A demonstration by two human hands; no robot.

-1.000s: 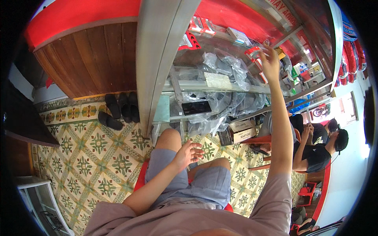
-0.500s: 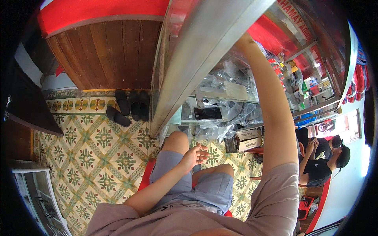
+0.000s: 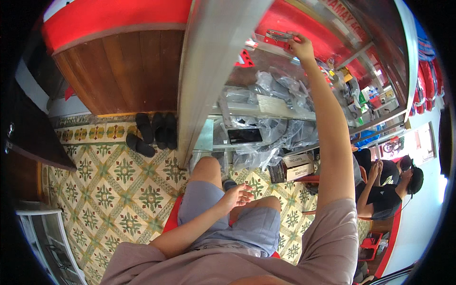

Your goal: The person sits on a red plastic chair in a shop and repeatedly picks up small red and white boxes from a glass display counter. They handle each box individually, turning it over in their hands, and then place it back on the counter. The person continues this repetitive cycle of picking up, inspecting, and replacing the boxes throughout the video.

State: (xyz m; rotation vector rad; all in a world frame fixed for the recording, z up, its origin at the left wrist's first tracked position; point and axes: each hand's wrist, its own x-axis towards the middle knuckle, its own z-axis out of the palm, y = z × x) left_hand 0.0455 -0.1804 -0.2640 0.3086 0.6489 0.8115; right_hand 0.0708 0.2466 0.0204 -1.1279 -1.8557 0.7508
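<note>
My right hand (image 3: 301,46) is raised at the upper middle, inside the glass display case. Its fingers are closed on the end of a slim red package (image 3: 277,42) with a long silvery metal piece on it; the exact kind is too small to tell. Beneath that arm, the case's shelf (image 3: 297,115) bears several clear plastic bags (image 3: 289,92) with grey parts in them. My left hand (image 3: 236,197) hovers over my lap, palm turned inward. Its fingers are loosely bent and apart, with nothing in them.
The case's thick metal post (image 3: 209,71) rises left of my right arm. A black phone-like slab (image 3: 244,136) lies on a lower level. Cardboard boxes (image 3: 297,167) stand below. Black slippers (image 3: 140,145) sit on the tiled floor. Two people (image 3: 384,190) sit at right.
My right hand has come out from behind the metal post, and the red package now shows in its fingers. The view has shifted slightly. My left hand stays over my lap.
</note>
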